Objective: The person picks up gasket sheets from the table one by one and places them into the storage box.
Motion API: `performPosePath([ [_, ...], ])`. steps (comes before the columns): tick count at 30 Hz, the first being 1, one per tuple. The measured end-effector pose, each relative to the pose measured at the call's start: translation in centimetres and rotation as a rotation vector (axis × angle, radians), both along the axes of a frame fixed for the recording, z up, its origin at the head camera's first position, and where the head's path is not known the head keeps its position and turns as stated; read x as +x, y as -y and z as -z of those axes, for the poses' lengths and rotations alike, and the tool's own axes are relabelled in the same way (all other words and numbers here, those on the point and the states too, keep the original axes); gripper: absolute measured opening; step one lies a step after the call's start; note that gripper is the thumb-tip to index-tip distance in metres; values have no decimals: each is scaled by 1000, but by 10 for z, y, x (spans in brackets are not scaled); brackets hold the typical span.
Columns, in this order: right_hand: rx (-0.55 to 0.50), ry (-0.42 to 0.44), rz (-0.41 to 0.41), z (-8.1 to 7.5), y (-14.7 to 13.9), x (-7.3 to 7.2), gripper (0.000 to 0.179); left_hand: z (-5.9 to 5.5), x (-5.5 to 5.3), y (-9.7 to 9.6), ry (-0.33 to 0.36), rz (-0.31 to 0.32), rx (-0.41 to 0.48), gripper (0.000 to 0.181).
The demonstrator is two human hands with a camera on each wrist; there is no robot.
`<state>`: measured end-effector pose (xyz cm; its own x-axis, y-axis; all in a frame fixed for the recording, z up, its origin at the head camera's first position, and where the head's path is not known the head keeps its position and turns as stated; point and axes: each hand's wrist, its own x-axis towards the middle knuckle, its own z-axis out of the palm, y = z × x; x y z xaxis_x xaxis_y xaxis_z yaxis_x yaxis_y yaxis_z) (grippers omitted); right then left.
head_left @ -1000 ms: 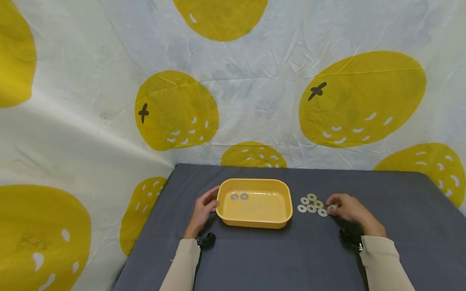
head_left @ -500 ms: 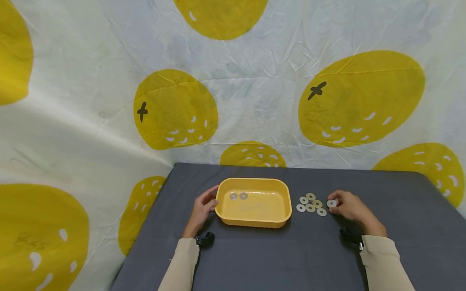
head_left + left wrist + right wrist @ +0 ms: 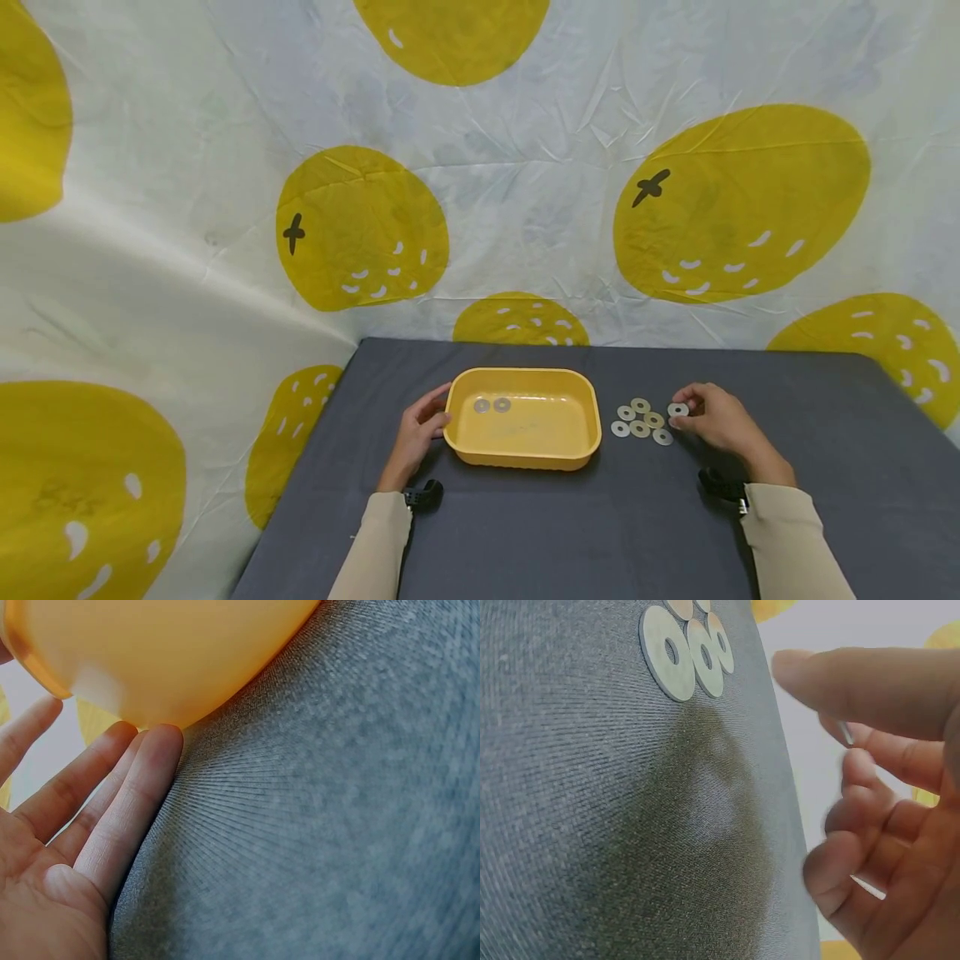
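My left hand (image 3: 416,435) is at the left end of a yellow plastic tray (image 3: 525,458), thumb at the rim and fingers along the outer wall. In the left wrist view, fingertips (image 3: 161,742) meet the tray's side low down by the cloth. Two metal washers (image 3: 502,405) lie inside the tray, side by side. To its right, my right hand (image 3: 716,421) pinches another washer (image 3: 678,409) between thumb and fingers, raised above the table; the right wrist view shows only its thin edge (image 3: 846,733). A loose group of several washers (image 3: 640,429) lies between that hand and the tray.
A dark grey cloth (image 3: 525,533) covers the table. Behind and to the left hangs a pale curtain (image 3: 525,225) printed with large yellow fruit. A black strap device (image 3: 424,496) is worn on the left wrist, and another (image 3: 722,486) on the right.
My right hand has picked the washer up from beside the group and raised it, shifting slightly left. The left hand and the tray stay in place.
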<state>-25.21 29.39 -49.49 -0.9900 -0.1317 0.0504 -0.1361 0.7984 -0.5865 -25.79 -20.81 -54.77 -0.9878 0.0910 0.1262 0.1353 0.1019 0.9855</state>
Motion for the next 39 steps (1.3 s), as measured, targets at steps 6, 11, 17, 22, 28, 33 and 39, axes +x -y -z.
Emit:
performPosePath([
  [6,-29,5,22,1,2,0,37,2,1,0,-3,-5,7,50],
  [11,-46,7,16,1,2,0,37,2,2,0,1,-8,7,51],
  [17,-64,16,9,-1,6,0,39,1,2,0,-11,-10,-8,51],
  [22,-72,-1,-3,-3,8,0,38,1,0,1,16,-6,-3,52],
  [28,-68,-21,6,-7,11,-1,39,1,0,0,26,-3,0,52],
  [33,-47,-67,7,-9,17,1,37,-1,1,-1,13,-13,3,49],
  [39,-45,-109,-1,-11,25,2,33,-2,0,0,19,-9,2,50],
])
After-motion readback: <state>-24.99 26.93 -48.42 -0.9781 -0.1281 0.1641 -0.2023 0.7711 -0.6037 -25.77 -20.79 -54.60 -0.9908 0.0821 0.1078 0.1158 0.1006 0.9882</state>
